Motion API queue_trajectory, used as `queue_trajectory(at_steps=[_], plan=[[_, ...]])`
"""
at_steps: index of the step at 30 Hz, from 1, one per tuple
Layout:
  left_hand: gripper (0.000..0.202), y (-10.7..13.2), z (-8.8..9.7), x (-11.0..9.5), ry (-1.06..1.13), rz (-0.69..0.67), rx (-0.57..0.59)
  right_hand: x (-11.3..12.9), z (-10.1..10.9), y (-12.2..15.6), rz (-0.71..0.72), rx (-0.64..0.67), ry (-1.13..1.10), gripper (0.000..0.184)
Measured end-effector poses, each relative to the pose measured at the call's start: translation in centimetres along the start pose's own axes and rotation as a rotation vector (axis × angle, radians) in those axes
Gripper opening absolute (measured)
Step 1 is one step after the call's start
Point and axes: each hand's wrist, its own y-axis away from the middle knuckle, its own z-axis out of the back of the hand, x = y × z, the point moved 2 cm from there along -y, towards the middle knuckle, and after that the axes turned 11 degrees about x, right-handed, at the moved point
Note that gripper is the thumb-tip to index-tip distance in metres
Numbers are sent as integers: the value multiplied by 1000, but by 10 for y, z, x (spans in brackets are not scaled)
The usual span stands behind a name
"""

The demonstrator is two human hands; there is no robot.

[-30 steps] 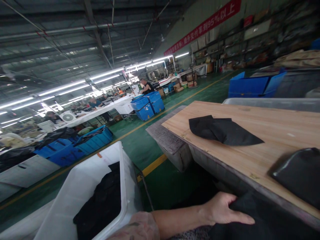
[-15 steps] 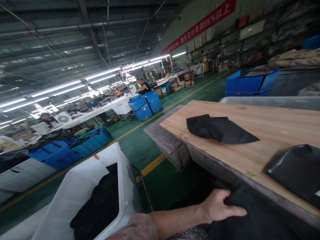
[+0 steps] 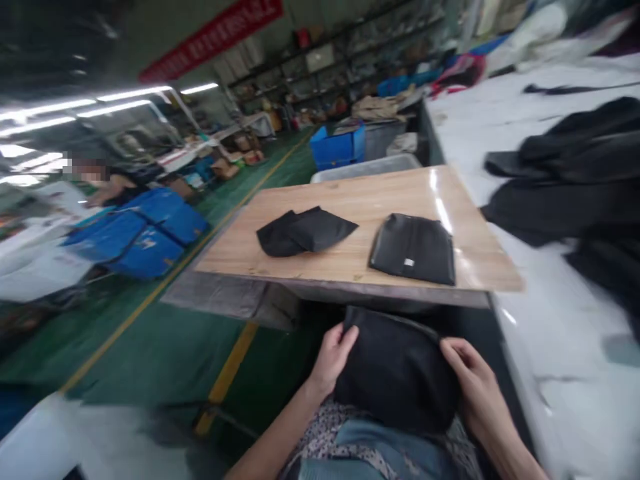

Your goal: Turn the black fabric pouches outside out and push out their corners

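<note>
A folded black cloth [image 3: 395, 370] lies on my lap, below the near edge of a wooden board [image 3: 350, 257]. My left hand [image 3: 334, 353] grips the cloth's left edge, fingers curled over it. My right hand [image 3: 467, 377] holds its right edge, thumb on top. On the board lie a loose black piece [image 3: 300, 230] at the left and a flat black bagged garment [image 3: 414, 248] with a small white label at the right.
A white table [image 3: 545, 320] at the right carries a heap of dark garments [image 3: 575, 180]. Blue crates [image 3: 135, 233] stand at the left on the green floor with a yellow line [image 3: 227, 373]. A grey bin [image 3: 365, 167] and a blue crate [image 3: 337, 143] sit behind the board.
The view has swung right and down, from the white bin to the board and my lap. My right hand has come into view, and both hands now hold the black cloth.
</note>
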Motion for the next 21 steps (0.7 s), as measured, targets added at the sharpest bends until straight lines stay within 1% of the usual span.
queue_trajectory(at_steps=[1,3,7,11,16,21], plan=[[47,-1,1,1,8,21,7,1,-1,1,-26,-16,-55,33],[49,-3,4,4,25,55,8,5,-5,-1,-50,17,-140,35],[51,-5,7,9,5,79,-23,13,-12,0,-18,28,-222,36],[53,-7,6,11,9,56,-32,15,-12,3,68,48,-161,32],[49,-10,6,10,-55,38,-8,12,-12,0,9,37,-249,30],[41,-12,6,5,-97,-16,-21,12,-13,-1,27,9,-294,34]])
